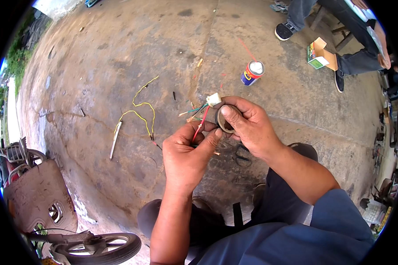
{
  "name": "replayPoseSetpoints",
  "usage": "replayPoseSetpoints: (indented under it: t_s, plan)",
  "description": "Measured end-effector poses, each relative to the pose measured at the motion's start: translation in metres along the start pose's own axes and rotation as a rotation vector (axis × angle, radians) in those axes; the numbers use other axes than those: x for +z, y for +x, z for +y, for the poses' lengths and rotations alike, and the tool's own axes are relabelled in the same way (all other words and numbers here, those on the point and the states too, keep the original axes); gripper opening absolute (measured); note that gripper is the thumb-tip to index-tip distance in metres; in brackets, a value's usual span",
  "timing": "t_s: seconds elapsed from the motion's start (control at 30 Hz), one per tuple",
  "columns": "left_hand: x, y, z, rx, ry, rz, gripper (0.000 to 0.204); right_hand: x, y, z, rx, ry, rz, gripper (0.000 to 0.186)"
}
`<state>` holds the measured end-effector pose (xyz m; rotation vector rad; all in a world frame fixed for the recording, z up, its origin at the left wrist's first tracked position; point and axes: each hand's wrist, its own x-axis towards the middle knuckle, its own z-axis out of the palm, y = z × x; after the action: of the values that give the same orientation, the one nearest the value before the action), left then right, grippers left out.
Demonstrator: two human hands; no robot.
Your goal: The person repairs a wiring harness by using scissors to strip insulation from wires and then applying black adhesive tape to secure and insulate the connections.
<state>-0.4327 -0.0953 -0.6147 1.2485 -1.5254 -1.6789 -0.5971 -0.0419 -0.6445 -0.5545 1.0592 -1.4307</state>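
My left hand [188,152] pinches a red wire [200,126] between thumb and fingers. The wire runs up to a white plastic connector [214,100], from which green, black and other wires with bare copper ends fan out to the left. My right hand [252,126] is closed around a dark roll of tape [225,122] with a pale brown core, its thumb across the rim. The connector sits just above the roll, against the right fingers. Both hands nearly touch above the floor, in front of my knees. The left fingertips are partly hidden behind the roll.
A yellow wire [141,115] and a silver pen-shaped tool [116,139] lie left on the stained concrete. Beyond my hands stand a spray can [252,73] with a red straw and an open carton [322,55] by a seated person's shoes. Dark-handled scissors [242,155] lie near my knee; a wheel [97,249] is lower left.
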Motion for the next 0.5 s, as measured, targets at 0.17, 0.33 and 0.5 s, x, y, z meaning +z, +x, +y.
replayPoseSetpoints:
  t_s: [0.17, 0.33, 0.5]
  plan:
    - [0.003, -0.005, 0.005, 0.008, 0.014, 0.045, 0.010, 0.001, 0.002, 0.009, -0.131, -0.257, 0.009, 0.029]
    - [0.001, -0.002, -0.001, -0.007, 0.050, 0.061, 0.002, 0.000, 0.004, 0.010, -0.208, -0.411, 0.007, 0.026]
    - [-0.004, -0.003, 0.004, -0.094, -0.321, -0.053, 0.008, -0.002, 0.000, 0.002, 0.146, 0.143, -0.123, 0.022]
